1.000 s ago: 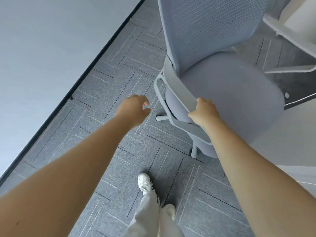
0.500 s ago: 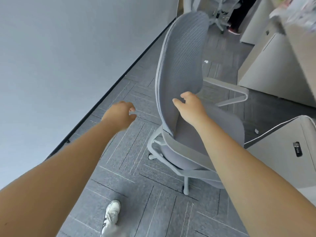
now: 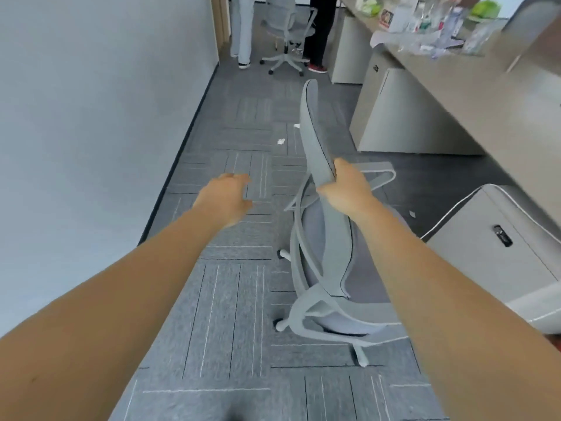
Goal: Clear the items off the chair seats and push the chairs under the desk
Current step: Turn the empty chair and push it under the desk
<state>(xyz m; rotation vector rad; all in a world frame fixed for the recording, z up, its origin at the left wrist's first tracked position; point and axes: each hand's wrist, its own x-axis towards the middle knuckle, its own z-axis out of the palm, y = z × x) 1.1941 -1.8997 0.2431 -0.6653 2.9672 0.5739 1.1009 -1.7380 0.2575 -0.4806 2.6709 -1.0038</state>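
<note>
A grey mesh-backed office chair (image 3: 315,138) stands side-on in the aisle, its seat (image 3: 315,226) facing the desk (image 3: 455,95) on the right. Nothing lies on the visible part of the seat. My right hand (image 3: 346,186) is shut on the lower edge of the chair's backrest. My left hand (image 3: 226,197) hovers over the carpet to the left of the chair, fingers apart, holding nothing.
A wall runs along the left. White drawer cabinets (image 3: 498,247) stand under the desk on the right. Further down the aisle a second grey chair (image 3: 287,28) stands between two people's legs. Bottles and packets clutter the desk top (image 3: 425,22). Paper scraps (image 3: 280,141) lie on the carpet.
The view has lifted from the floor to the aisle. My right hand went from the chair's lower frame up to the backrest edge, and the chair has turned side-on.
</note>
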